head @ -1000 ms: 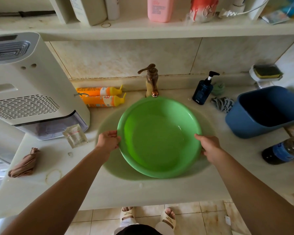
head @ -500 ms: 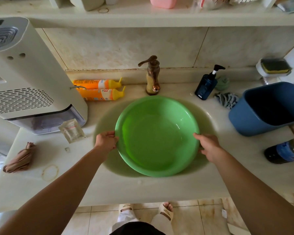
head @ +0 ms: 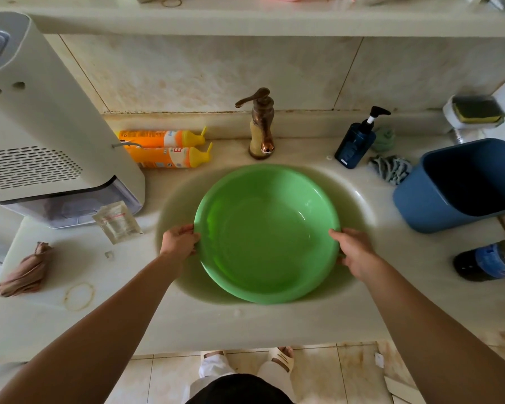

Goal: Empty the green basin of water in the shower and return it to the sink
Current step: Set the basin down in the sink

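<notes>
The round green basin (head: 267, 234) sits in the oval sink (head: 359, 196) set in the pale counter, below the bronze tap (head: 261, 123). Clear water fills its lower part. My left hand (head: 180, 240) grips the basin's left rim, fingers curled over the edge. My right hand (head: 354, 252) holds the right rim, thumb on top. Both forearms reach in from the bottom of the view.
A white appliance (head: 41, 135) stands at the left, two orange bottles (head: 164, 148) lie behind the sink. A dark blue pump bottle (head: 357, 141), a grey cloth (head: 391, 169), a blue bin (head: 461, 185) and a lying bottle (head: 490, 260) crowd the right. A rolled brown cloth (head: 25, 271) lies at the left.
The view has tilted down slightly, so the shelf slid upward. Both hands stay on the basin's rim and the basin sits a little lower in the sink.
</notes>
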Action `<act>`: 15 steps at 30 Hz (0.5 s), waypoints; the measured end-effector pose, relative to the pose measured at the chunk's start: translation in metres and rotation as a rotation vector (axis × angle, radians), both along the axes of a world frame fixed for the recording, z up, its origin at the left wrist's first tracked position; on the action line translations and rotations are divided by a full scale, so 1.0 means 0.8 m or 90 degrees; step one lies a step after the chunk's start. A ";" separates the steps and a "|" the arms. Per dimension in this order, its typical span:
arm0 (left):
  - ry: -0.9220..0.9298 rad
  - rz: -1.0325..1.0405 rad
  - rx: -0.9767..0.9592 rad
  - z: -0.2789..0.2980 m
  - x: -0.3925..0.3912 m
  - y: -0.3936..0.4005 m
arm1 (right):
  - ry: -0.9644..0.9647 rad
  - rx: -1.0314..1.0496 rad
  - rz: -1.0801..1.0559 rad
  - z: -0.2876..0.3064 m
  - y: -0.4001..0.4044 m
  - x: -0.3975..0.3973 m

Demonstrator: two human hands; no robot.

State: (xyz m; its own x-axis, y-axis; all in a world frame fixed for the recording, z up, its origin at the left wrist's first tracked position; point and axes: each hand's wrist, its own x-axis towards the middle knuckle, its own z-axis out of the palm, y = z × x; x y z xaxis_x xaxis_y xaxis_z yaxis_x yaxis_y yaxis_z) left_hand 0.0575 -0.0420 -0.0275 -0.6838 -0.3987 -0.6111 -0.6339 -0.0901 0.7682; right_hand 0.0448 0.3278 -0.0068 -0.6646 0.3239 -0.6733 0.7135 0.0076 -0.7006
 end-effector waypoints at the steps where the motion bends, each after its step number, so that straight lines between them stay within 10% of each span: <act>1: 0.000 0.001 0.008 0.001 0.000 -0.001 | 0.000 -0.003 0.002 -0.001 -0.001 -0.001; 15: -0.009 -0.024 -0.001 0.004 0.001 0.001 | 0.012 0.010 -0.005 -0.013 0.002 0.000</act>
